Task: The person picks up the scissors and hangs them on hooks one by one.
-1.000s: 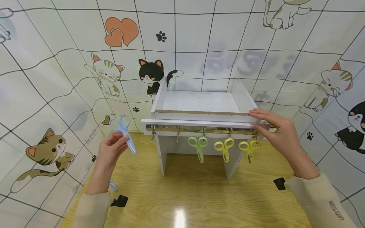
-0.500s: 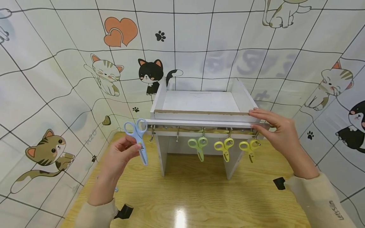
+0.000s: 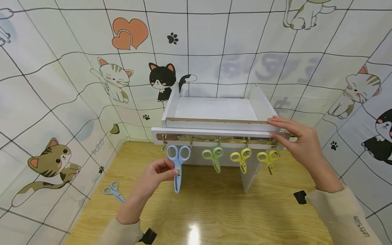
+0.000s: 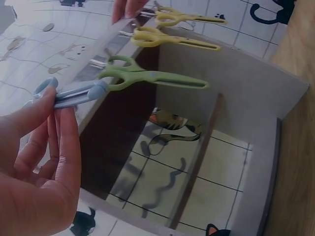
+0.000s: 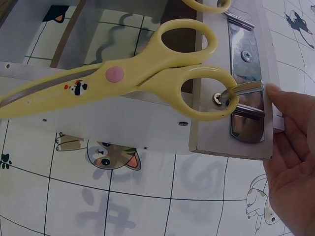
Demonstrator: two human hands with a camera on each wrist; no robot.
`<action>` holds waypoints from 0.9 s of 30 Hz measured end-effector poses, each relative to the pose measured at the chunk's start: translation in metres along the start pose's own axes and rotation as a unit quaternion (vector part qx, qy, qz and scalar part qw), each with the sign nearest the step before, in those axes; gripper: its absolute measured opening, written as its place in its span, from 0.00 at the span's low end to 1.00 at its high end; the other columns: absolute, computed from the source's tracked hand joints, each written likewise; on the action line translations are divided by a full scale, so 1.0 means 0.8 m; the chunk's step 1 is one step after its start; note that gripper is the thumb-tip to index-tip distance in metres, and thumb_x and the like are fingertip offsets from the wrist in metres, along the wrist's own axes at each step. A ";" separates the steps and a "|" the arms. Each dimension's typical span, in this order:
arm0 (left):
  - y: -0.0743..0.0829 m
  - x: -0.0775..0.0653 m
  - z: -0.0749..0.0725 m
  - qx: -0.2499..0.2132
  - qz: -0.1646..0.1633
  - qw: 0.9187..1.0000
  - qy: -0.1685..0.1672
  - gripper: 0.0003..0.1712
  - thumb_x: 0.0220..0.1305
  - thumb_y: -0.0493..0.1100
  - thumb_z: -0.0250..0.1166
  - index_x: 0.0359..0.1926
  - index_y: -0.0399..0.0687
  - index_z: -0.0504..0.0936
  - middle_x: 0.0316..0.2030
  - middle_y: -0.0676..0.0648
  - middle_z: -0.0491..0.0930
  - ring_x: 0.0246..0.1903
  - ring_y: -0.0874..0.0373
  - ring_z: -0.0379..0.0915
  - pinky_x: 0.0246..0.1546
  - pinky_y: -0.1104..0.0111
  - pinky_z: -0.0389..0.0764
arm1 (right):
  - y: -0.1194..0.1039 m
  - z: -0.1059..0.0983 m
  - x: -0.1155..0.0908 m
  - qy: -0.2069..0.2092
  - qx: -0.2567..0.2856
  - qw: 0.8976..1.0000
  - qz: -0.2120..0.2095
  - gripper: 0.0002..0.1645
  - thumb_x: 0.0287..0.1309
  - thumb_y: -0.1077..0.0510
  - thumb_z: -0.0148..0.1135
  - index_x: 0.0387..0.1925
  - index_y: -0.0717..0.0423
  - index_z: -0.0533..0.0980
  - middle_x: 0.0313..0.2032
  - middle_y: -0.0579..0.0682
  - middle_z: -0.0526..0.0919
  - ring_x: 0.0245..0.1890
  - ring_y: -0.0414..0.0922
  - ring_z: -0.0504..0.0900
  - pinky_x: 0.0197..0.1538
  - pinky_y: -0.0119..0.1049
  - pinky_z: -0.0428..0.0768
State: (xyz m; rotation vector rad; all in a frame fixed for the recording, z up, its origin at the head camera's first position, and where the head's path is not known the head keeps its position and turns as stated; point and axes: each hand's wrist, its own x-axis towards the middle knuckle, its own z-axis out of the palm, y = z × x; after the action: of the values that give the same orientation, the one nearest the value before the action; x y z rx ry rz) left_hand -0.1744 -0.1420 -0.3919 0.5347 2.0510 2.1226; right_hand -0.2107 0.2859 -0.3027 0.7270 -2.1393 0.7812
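My left hand [image 3: 153, 178] pinches light blue scissors [image 3: 177, 179] near the pivot, blades down. Their finger loops are just below the two leftmost hooks of the metal hook rail [image 3: 203, 139]. Seen from the left wrist, the blue scissors [image 4: 81, 94] sit between thumb and fingertips, near the hanging green scissors [image 4: 142, 77]. My right hand [image 3: 301, 141] holds the right front corner of the white shelf [image 3: 214, 125], fingers on top and thumb at the front. Yellow scissors [image 5: 123, 74] hang by one loop on a hook close to it.
Green scissors [image 3: 215, 160] and two yellow pairs, one in the middle [image 3: 241, 160], hang from the rail. Another pair of blue scissors [image 3: 114, 192] lies on the wooden table [image 3: 199, 207] at the left. Cat-print sheeting [image 3: 214, 44] surrounds the table.
My left hand has carried the blue scissors rightward and lower, from left of the shelf to in front of the left hooks. The blue pair on the table shows more fully. The right hand stays put.
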 end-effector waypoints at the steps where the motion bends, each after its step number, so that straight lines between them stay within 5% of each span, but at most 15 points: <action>1: -0.003 0.002 0.003 0.001 -0.004 1.000 -0.002 0.05 0.63 0.37 0.69 0.35 0.48 0.80 0.31 0.61 0.83 0.32 0.68 0.80 0.39 0.73 0.86 | 0.000 0.000 0.000 0.001 -0.001 1.000 0.000 0.33 0.37 0.78 0.75 0.50 0.56 0.85 0.51 0.60 0.86 0.59 0.22 0.76 0.50 0.09 0.71; 4: -0.014 0.009 0.009 -0.002 -0.008 1.000 0.002 0.06 0.62 0.34 0.69 0.35 0.49 0.80 0.30 0.61 0.82 0.31 0.69 0.79 0.38 0.75 0.85 | 0.000 0.000 0.000 0.000 -0.001 1.000 0.001 0.33 0.37 0.78 0.75 0.50 0.56 0.85 0.51 0.61 0.86 0.59 0.21 0.76 0.49 0.09 0.71; 13: -0.034 0.020 0.009 0.005 -0.024 0.999 0.022 0.07 0.62 0.31 0.67 0.38 0.31 0.77 0.30 0.61 0.82 0.31 0.69 0.79 0.36 0.76 0.85 | 0.001 0.002 0.000 -0.003 0.009 1.000 0.005 0.33 0.35 0.79 0.75 0.49 0.58 0.85 0.51 0.61 0.86 0.59 0.21 0.76 0.55 0.10 0.71; 27: -0.049 0.019 -0.009 0.006 -0.022 1.000 0.003 0.07 0.65 0.32 0.65 0.43 0.35 0.81 0.34 0.59 0.82 0.35 0.67 0.82 0.43 0.74 0.86 | 0.004 0.002 0.000 0.005 0.006 1.000 0.008 0.33 0.35 0.80 0.75 0.49 0.59 0.85 0.50 0.62 0.86 0.59 0.22 0.76 0.46 0.09 0.72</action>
State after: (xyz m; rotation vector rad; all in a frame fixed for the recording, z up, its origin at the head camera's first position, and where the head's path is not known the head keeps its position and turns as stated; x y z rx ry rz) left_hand -0.1964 -0.1412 -0.4284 0.4813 2.0615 2.0911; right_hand -0.2132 0.2869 -0.3046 0.7103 -2.1357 0.8048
